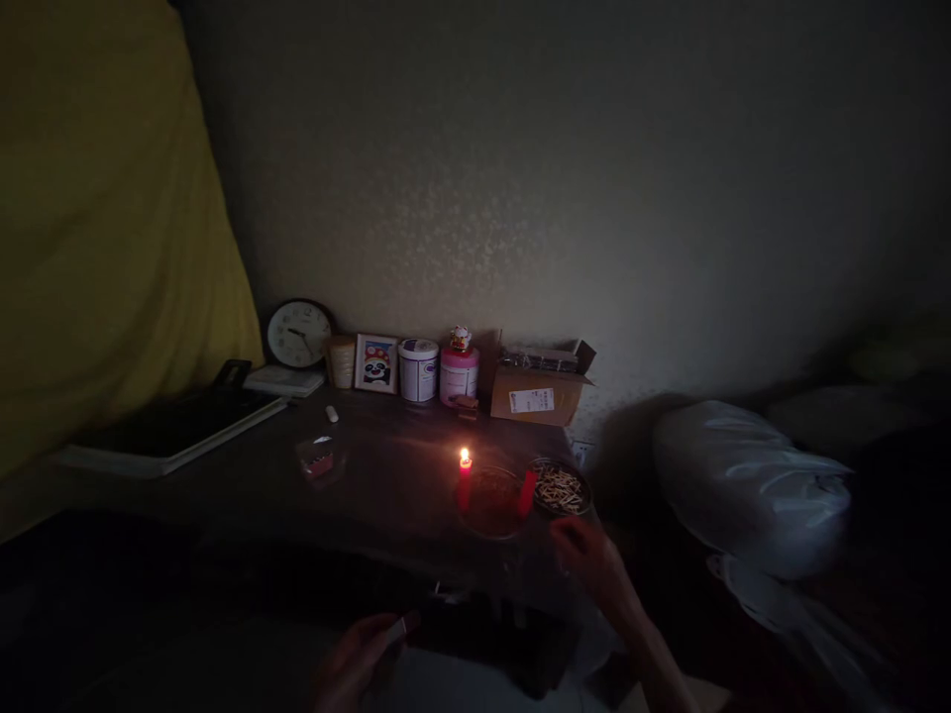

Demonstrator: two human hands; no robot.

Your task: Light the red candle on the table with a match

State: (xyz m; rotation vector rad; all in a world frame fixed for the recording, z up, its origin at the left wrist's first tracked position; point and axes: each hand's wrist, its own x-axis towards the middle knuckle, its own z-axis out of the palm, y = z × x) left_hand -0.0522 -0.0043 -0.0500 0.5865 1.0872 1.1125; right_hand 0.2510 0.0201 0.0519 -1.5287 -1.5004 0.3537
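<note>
In the low front of the head view, my left hand (353, 659) is closed around a small matchbox (402, 630), held before the table's front edge. My right hand (590, 557) has its fingers drawn together just in front of a round dish of matchsticks (561, 489); whatever they pinch, if anything, is too dark to see. A lit red candle (465, 483) stands at the left rim of a shallow round glass dish (491, 536). At that dish's right side is a second red candle (527, 494), unlit and tilted slightly.
Along the wall stand a clock (298, 334), a panda picture (376, 364), a white canister (418, 371), a pink canister (459, 376) and an open cardboard box (536, 396). A small clear pack (319, 461) lies at left. White plastic bags (750, 485) fill the right side.
</note>
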